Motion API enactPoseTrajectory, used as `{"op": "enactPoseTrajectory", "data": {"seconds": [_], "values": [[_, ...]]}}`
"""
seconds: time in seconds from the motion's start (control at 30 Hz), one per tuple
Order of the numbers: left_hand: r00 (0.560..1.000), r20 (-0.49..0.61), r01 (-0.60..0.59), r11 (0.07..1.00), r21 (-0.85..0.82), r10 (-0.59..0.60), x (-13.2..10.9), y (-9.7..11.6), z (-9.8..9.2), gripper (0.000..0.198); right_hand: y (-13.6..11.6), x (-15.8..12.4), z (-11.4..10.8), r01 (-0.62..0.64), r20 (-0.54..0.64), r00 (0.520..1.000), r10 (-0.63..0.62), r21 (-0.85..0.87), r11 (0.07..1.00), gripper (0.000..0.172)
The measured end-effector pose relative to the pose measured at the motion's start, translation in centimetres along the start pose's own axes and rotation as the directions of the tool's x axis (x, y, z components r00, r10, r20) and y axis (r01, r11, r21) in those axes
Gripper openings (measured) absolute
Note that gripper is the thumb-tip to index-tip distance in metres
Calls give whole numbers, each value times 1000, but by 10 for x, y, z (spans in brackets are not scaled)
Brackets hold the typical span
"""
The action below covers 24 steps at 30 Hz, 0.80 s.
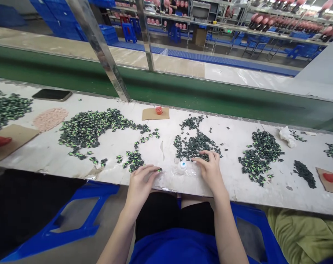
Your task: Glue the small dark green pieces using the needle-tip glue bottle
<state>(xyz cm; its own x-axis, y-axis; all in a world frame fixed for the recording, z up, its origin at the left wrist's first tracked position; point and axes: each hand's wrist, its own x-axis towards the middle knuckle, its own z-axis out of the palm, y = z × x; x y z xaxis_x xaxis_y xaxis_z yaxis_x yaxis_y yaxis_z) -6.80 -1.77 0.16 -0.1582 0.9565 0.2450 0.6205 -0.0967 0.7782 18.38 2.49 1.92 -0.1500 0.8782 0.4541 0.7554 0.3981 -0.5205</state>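
Observation:
My left hand is closed in a pinch near the table's front edge. Between thumb and forefinger it holds a small dark green piece with a bright green mark. My right hand reaches over the near side of a pile of small dark slender pieces, its thumb and forefinger apart; whether a tiny piece clings to the fingertips is too small to tell. Between my hands stands a small white round container with a blue spot on top, on a clear film. A small cluster of green-marked pieces lies just beyond my left hand.
A large pile of green-marked pieces spreads to the left, another pile to the right. A red cup sits on cardboard at the back. A metal post rises behind; a phone lies back left.

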Motion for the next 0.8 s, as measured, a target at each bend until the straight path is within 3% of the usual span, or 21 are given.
{"op": "enactPoseTrajectory", "data": {"seconds": [0.13,0.3,0.43,0.6,0.8], "values": [[998,54,16,997,-74,-12,-2,12,0,18,8,17,9,56,55,997,-51,-85,995,23],[999,49,-14,990,-137,21,-2,27,0,15,9,29,17,56,91,995,-52,-49,997,24],[996,22,-76,983,-165,81,-2,40,-1,13,1,21,7,-72,30,997,69,113,991,27],[980,-11,-196,967,-165,197,-2,59,-2,14,-38,-7,-17,-324,27,940,339,373,869,23],[962,26,-262,950,-171,270,-5,74,2,17,-85,-29,-17,-341,121,937,327,521,783,20]]}}
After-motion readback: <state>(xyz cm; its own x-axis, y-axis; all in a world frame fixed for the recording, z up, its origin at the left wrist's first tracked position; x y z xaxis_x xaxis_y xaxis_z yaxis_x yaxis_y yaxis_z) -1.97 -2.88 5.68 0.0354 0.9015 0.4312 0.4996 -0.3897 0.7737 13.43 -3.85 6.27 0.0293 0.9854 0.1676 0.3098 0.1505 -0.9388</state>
